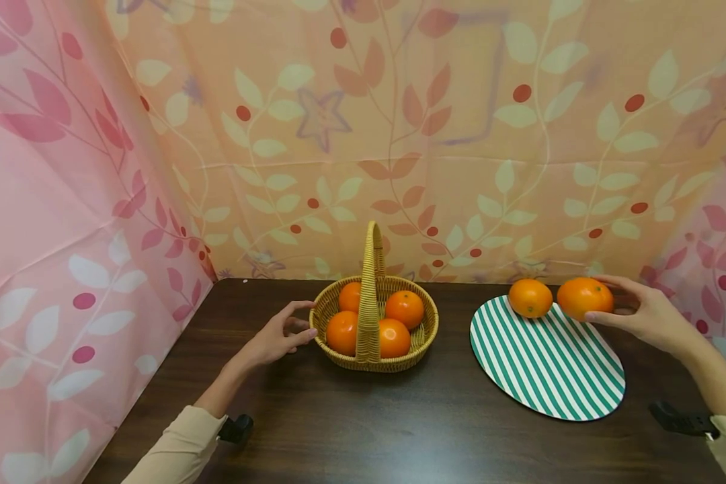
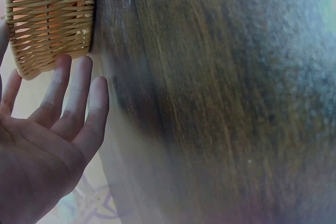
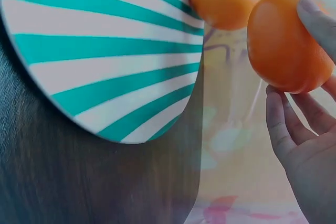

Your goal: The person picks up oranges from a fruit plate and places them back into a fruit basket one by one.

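My right hand (image 1: pixel 656 316) holds an orange (image 1: pixel 585 299) between thumb and fingers over the far right part of a green-and-white striped placemat (image 1: pixel 556 376). In the right wrist view the thumb lies on one side of this orange (image 3: pixel 286 43) and the fingertips on the other. A second orange (image 1: pixel 530 298) rests at the placemat's far edge, just left of the held one. With fingers and thumb spread, my left hand (image 1: pixel 281 334) touches the left side of a wicker basket (image 1: pixel 375 365). Its fingertips are right at the woven wall (image 2: pixel 52 24) in the left wrist view.
Inside the basket lie several oranges (image 1: pixel 405 309), partly hidden by its tall arched handle (image 1: pixel 369 302). Basket and placemat stand on a dark wooden table (image 1: pixel 399 423). A patterned curtain (image 1: pixel 363 134) hangs behind the table's far edge, with pink cloth (image 1: pixel 66 202) at the left.
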A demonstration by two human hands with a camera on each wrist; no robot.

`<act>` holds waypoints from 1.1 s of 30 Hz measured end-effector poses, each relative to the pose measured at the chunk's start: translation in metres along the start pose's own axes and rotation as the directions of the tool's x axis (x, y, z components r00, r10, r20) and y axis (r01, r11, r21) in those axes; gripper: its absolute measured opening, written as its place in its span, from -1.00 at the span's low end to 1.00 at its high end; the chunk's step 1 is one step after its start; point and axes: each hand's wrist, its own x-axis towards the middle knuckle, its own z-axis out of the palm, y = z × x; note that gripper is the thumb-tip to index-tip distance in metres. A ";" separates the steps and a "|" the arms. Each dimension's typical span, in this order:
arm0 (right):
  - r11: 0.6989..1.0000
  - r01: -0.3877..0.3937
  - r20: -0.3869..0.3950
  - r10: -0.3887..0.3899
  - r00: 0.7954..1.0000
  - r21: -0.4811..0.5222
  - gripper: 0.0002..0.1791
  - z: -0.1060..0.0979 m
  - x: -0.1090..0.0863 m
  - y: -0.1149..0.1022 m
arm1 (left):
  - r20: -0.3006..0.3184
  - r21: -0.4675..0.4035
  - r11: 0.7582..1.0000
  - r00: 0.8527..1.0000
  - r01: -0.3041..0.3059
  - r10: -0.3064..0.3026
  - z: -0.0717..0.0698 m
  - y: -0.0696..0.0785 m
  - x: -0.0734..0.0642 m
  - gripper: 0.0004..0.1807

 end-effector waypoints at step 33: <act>0.971 0.127 0.083 -0.147 0.986 0.205 -0.25 0.067 0.067 -0.075 | -0.006 0.011 1.000 1.000 0.006 -0.006 0.000 -0.001 0.000 -0.35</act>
